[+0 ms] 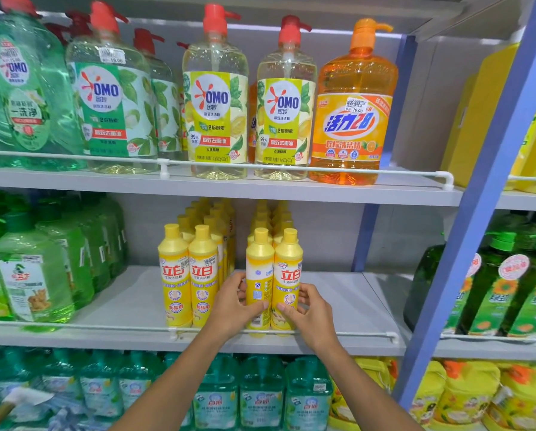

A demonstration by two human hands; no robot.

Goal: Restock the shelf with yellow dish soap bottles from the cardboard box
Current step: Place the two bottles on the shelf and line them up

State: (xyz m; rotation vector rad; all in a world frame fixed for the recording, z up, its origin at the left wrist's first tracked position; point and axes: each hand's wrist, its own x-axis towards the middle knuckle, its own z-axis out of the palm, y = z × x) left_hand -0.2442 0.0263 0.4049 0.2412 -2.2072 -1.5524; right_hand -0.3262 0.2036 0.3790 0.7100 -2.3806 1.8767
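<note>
Standing at the front edge of the middle shelf (347, 300), right of its centre, two yellow dish soap bottles head a block of the same stock. A second block (186, 275) stands just beside it toward the left end, with a narrow gap between.

Your left grip (232, 303) is curled round the lower body of the left front bottle (258, 265). Your right grip (310, 309) is curled likewise round the right front bottle (289, 269). The two bottles touch. The left one shows its back label and the right one faces out. The cardboard box is not in view.

Judgement: these are full plastic bottles with some weight. The walls look stiff enough but would give if squeezed, and the glossy labels are likely slippery. Hold the lower body, as you do now, not the cap. Tall and narrow, they could tip over the front rail (322, 332).
</note>
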